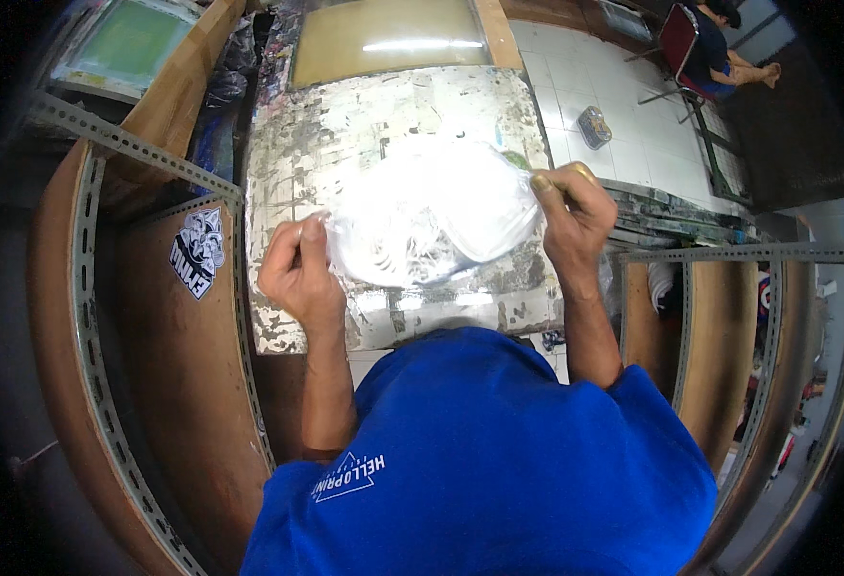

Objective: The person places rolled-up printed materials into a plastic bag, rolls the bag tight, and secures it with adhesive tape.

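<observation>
A thin, see-through plastic bag [412, 192] is stretched over the paint-stained worktable [297, 144], with white material bunched inside it. Glare washes out much of its surface, so I cannot make out exactly what the white contents are. My left hand [301, 274] pinches the bag's left edge between thumb and fingers. On the opposite side, my right hand [576, 206] grips the right edge, its thumb and fingertips stained yellowish. Something small and green [515, 159] shows behind the bag near my right hand.
A framed printing screen [388, 34] lies at the table's far end. Shelves with perforated metal posts flank me: one board [182, 355] on the left, another [720, 336] on the right. A tin-like box [594, 127] rests on the tiled floor. Farther off, a person [720, 48] sits on a chair.
</observation>
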The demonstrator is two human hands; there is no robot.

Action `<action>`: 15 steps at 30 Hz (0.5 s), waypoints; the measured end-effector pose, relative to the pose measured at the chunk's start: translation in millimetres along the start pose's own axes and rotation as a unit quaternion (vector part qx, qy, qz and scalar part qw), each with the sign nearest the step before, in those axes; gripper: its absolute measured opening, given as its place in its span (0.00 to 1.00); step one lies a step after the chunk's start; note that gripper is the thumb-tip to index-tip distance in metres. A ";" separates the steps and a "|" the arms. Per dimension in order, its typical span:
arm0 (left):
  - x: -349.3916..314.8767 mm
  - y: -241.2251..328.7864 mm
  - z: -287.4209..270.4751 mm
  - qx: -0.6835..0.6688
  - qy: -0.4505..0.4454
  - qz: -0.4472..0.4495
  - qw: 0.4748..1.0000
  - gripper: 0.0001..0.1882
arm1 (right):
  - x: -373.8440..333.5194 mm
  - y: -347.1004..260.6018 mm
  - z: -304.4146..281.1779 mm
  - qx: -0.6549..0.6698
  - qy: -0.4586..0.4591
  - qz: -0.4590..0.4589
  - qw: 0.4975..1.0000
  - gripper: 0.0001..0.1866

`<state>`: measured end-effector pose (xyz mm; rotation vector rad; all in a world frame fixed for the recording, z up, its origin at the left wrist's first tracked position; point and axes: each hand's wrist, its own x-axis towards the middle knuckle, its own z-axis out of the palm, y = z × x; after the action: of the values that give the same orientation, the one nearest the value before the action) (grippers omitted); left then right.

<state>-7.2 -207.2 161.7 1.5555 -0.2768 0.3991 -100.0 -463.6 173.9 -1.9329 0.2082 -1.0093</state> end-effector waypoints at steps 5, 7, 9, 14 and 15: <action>0.9 5.2 -11.4 0.053 -0.020 0.030 0.998 0.06 | 1.2 1.2 4.5 -0.009 -0.021 -0.029 0.999 0.02; -0.9 -8.7 -13.5 0.017 0.000 -0.064 0.998 0.07 | 0.3 11.5 10.8 -0.016 -0.043 -0.016 0.999 0.03; -3.7 -8.4 -19.1 0.026 0.007 -0.028 0.999 0.06 | 0.4 9.9 9.1 -0.016 -0.036 -0.027 0.999 0.03; -14.4 -16.1 -25.2 0.019 0.000 -0.032 0.999 0.07 | -7.2 9.7 4.9 -0.050 -0.039 -0.038 0.997 0.03; -15.3 -18.4 -23.2 0.032 -0.002 -0.046 0.998 0.08 | -6.2 12.8 4.3 -0.034 -0.040 -0.018 0.998 0.03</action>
<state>-15.2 -184.6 138.5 1.6248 -0.1965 0.3345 -97.8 -464.8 159.2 -2.0406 0.1652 -0.9564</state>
